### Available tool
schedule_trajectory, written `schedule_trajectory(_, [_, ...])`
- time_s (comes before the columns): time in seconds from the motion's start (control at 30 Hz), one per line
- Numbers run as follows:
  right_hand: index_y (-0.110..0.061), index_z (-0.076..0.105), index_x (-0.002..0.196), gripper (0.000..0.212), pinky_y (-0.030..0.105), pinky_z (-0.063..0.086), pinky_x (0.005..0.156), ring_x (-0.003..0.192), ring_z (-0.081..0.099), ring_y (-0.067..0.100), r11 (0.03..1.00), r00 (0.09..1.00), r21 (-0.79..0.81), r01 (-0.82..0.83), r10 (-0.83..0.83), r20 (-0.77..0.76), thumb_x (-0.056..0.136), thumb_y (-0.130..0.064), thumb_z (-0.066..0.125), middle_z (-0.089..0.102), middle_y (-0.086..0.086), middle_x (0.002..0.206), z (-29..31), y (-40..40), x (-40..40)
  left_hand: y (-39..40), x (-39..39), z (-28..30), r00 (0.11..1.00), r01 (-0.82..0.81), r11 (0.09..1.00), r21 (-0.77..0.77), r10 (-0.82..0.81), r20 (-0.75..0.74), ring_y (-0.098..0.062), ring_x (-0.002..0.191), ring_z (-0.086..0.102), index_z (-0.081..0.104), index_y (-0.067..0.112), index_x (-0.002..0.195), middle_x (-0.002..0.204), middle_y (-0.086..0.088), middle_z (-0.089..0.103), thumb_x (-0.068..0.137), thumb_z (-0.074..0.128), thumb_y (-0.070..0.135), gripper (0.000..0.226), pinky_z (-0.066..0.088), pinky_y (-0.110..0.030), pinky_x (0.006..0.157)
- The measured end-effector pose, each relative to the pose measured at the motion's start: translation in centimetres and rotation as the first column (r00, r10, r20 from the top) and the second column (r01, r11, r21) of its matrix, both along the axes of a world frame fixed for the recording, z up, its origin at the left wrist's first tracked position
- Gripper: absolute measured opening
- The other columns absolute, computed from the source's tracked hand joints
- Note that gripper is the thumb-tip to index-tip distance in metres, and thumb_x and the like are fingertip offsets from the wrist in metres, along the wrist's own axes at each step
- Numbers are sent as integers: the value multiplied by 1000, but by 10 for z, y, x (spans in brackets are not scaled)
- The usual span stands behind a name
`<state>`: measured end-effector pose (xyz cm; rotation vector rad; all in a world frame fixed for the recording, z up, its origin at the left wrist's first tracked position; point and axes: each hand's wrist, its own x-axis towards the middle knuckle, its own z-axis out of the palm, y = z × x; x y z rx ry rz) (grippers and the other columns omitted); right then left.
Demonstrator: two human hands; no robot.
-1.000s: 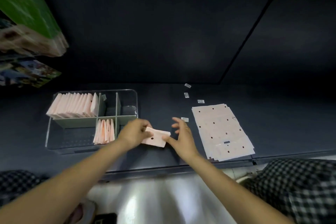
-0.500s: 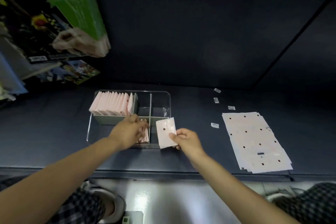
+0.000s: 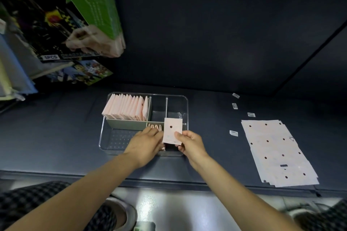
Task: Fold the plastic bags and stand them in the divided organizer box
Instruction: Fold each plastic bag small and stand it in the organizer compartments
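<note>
A clear divided organizer box (image 3: 185,107) sits on the dark shelf. Its back-left compartment holds a row of several folded pink bags (image 3: 127,108) standing upright. A few more folded bags (image 3: 155,126) stand in a front middle compartment. My right hand (image 3: 189,143) pinches a folded pink bag (image 3: 172,133) upright over the front right of the box. My left hand (image 3: 145,142) rests against the standing bags in the front compartment, fingers fairly straight. A stack of flat unfolded bags (image 3: 276,152) lies to the right.
Small white labels (image 3: 233,133) lie scattered between the box and the flat stack. Packaged goods in green and dark wrapping (image 3: 75,15) hang at the upper left. The shelf's front edge (image 3: 169,182) runs below my forearms.
The folded bag went from both hands on the shelf to my right hand alone, raised upright over the box. My left hand moved onto the standing bags in the front compartment.
</note>
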<state>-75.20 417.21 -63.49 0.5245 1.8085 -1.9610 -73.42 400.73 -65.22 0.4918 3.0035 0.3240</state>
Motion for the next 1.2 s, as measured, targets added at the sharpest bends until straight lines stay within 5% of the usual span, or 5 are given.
schedule_trajectory(0.27, [-16,51,71,20,29,51,52,48,56,11,928,968,356,-107,178,-174,87,-10,61,63,5,68,-11,-5,1,-7,-5,2,996,-88,996,34,88,4,-19,108,43,58,20,107,114,0,56,97,42,29,21,34,-30,88])
schedule_trajectory(0.47, [-16,50,76,11,38,50,72,84,62,35,615,853,769,-176,485,-193,84,-22,55,68,14,82,-3,-28,-3,-6,-3,1,994,-111,991,75,112,-7,-20,106,44,61,14,105,111,-2,57,96,44,28,24,39,-33,92])
schedule_trajectory(0.63, [-7,52,97,19,37,46,70,95,61,39,442,805,868,-227,587,-88,87,-23,50,65,22,101,-6,-43,-7,-7,-2,0,994,-100,991,87,103,-23,-23,105,45,61,10,106,111,-6,59,93,48,19,21,41,-34,90])
schedule_trajectory(0.8, [-7,56,85,45,39,52,78,84,65,38,549,842,801,-238,528,-112,96,-47,38,69,23,87,-13,-38,-4,-9,-2,0,993,-116,988,104,118,-16,-21,103,44,60,12,105,110,-4,58,94,49,21,19,41,-31,86])
schedule_trajectory(1.2, [-22,43,61,36,39,53,77,82,65,34,653,866,709,-268,485,-119,89,-38,58,70,17,80,-11,-19,-6,12,4,17,982,-171,973,154,181,-51,-22,103,50,59,14,106,109,-3,59,96,47,23,18,44,-34,80])
